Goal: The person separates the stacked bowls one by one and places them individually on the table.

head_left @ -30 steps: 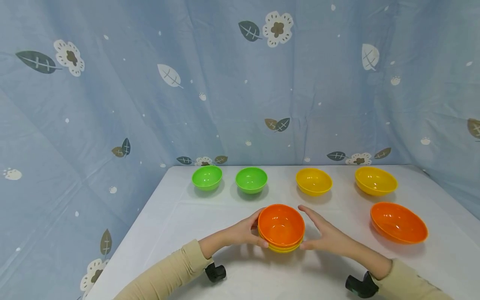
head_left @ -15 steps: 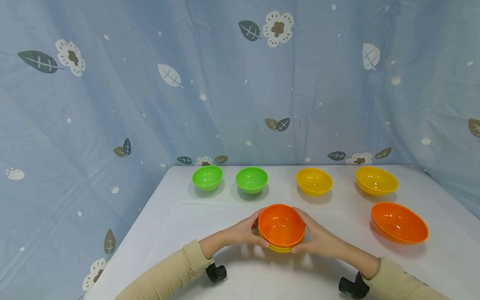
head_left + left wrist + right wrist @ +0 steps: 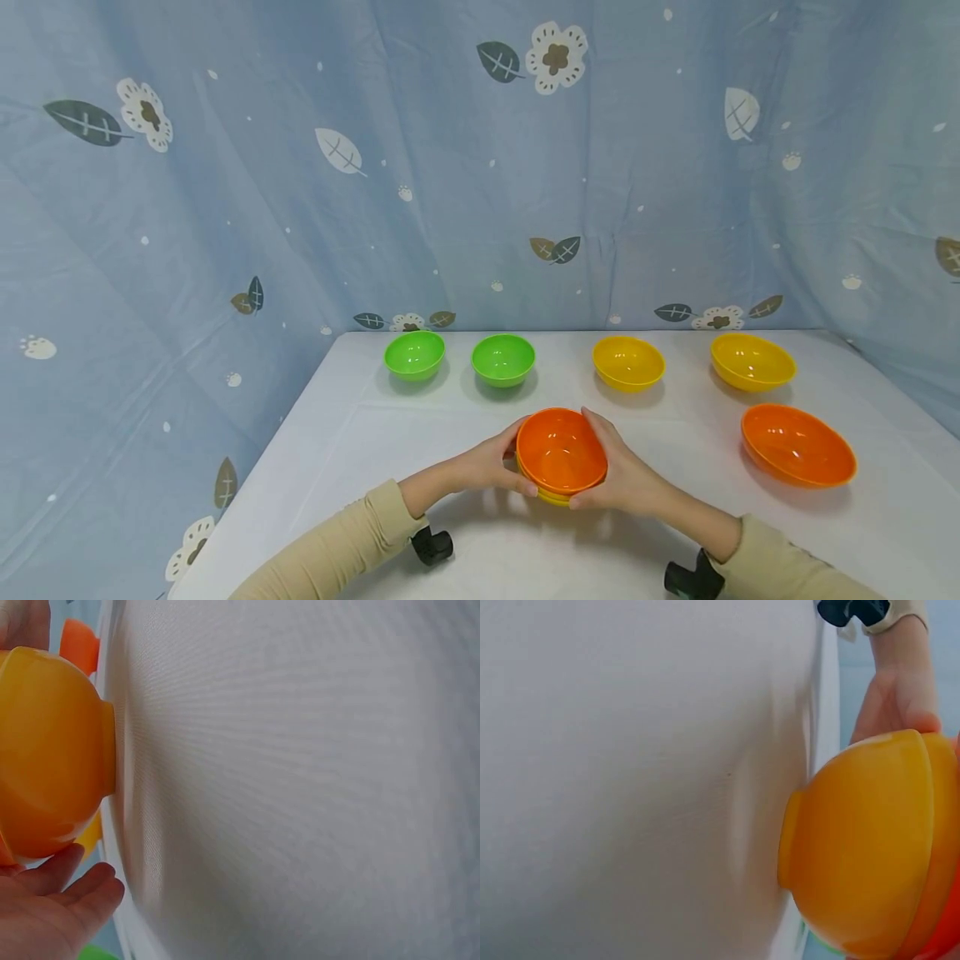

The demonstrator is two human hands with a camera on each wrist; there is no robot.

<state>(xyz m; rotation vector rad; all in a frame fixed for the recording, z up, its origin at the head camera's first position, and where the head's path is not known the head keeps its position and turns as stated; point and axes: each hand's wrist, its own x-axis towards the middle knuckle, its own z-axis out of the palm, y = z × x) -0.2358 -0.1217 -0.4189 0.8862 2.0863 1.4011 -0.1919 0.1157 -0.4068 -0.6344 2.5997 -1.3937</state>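
Note:
A stack of bowls stands at the middle of the white table, an orange bowl (image 3: pixel 562 450) nested on top of yellow ones. Only the rims of the yellow bowls (image 3: pixel 553 498) show in the head view; the wrist views show the lowest yellow bowl (image 3: pixel 862 840) from the side, its foot at or very near the cloth. My left hand (image 3: pixel 491 462) holds the stack's left side, thumb along the near rim and fingers behind. On the opposite side my right hand (image 3: pixel 626 475) grips it, thumb in front and fingers at the far rim.
Two green bowls (image 3: pixel 415 357) stand at the back left of the white table (image 3: pixel 360 450). A yellow bowl (image 3: pixel 628 364) and a wider yellow bowl (image 3: pixel 752 362) stand at the back right. A large orange bowl (image 3: pixel 798 446) lies nearer, right of the stack. A blue curtain (image 3: pixel 450 167) hangs behind.
My right hand has come in leftward from beside the stack and now grips its right side. My left hand and the stack have stayed almost in place.

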